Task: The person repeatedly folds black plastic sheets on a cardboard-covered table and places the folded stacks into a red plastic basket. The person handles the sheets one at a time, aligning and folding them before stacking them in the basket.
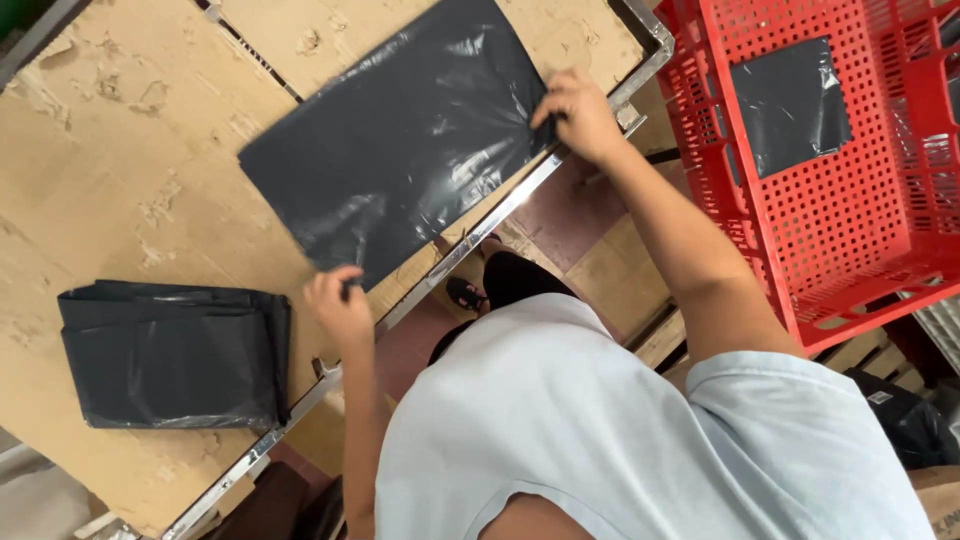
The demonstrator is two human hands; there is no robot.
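**Both hands on the flat black bag**

While the dark plastic bag (400, 140) lies spread flat on the cardboard-covered desk (120, 130), I hold it by its near edge, the one that runs along the desk's metal rim (480, 225). My left hand (338, 305) has its grip pinched shut on the bag's lower corner, fingertips curled over the edge. My right hand (580, 115) pinches the opposite corner of that same edge, and the plastic gathers into fine creases that fan out from under those fingers. Holding both ends at once keeps the sheet taut and lying square, I judge, since thin film like this slides and bunches easily on cardboard.

To my left on the desk, well apart from the bag in hand, rests a stack of folded black bags (170, 355), its edges roughly lined up; it sits just inside the rim, within reach of my left arm. On my right, off the desk, stands a red perforated plastic crate (860, 240), and one flat square of the same dark plastic (790, 105) lies on its floor. Below the rim I see my pale shirt (600, 440), a dark shoe (465, 293), and the tiled floor (570, 215).
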